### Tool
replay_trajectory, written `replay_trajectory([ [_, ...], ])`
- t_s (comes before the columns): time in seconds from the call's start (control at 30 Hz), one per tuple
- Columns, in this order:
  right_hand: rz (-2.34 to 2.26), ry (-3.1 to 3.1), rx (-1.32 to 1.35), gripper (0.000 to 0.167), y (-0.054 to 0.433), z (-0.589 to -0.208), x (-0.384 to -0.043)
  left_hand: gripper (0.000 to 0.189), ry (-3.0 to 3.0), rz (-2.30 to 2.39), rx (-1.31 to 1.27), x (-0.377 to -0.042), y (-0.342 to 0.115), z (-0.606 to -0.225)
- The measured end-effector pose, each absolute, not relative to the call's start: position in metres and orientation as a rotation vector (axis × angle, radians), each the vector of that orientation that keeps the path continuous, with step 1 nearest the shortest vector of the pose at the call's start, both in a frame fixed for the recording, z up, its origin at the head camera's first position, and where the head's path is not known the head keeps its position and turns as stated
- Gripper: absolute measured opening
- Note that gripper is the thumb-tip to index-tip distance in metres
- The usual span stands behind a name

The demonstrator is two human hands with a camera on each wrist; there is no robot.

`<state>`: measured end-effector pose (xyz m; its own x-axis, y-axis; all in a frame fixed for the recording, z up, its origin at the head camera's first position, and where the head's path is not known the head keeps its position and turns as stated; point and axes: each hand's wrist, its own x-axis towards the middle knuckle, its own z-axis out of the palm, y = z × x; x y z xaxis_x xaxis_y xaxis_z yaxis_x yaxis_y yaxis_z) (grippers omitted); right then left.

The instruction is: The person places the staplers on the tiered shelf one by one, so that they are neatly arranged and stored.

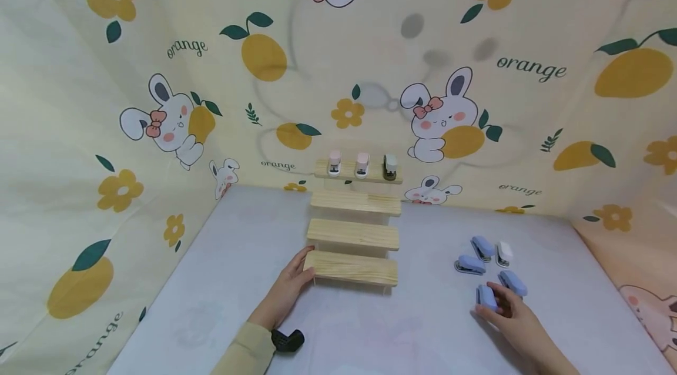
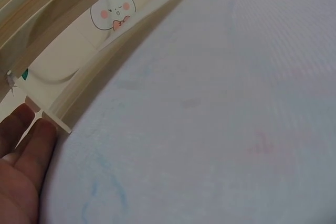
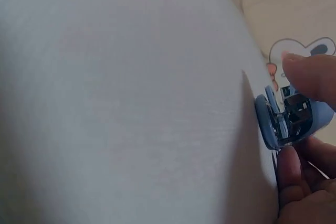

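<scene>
On the right side of the table (image 1: 412,328), a blue stapler (image 1: 488,297) is being pinched between the thumb and fingers of the right hand (image 1: 513,319). Its long axis appears to be running near to far, slightly slanted; which end is being pointed away cannot be told. In the right wrist view its metal inside is being exposed, with its base being turned toward the table. Just around it, on the far side, other blue staplers (image 1: 469,264) are lying: one nearly left to right, two slanting from far left to near right. Beside them a white stapler (image 1: 503,253) is lying near to far. The left end of the nearest step of a wooden rack (image 1: 351,269) is being touched by the left hand (image 1: 288,287), its thumb and forefinger being held apart. On the farthest step, two pink staplers (image 1: 335,163) and a grey stapler (image 1: 389,167) are being supported in a row.
</scene>
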<state>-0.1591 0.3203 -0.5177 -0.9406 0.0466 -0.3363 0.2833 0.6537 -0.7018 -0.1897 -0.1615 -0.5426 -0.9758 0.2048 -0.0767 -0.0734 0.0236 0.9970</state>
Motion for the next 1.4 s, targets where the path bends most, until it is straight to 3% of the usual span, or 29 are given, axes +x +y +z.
replay_trajectory([
  [0.83,-1.250,2.633,0.196,0.095,0.312,-0.518,-0.153,0.064,2.073,2.088,0.143,-0.187,-0.160,-0.539],
  [1.2,-1.414,2.686,-0.047,0.079,0.286,-0.477,-0.153,0.062,2.120,2.057,0.122,-0.187,-0.160,-0.542],
  [1.4,-1.490,2.703,-0.163,0.079,0.265,-0.455,-0.168,0.062,2.103,2.080,0.124,-0.188,-0.160,-0.542],
])
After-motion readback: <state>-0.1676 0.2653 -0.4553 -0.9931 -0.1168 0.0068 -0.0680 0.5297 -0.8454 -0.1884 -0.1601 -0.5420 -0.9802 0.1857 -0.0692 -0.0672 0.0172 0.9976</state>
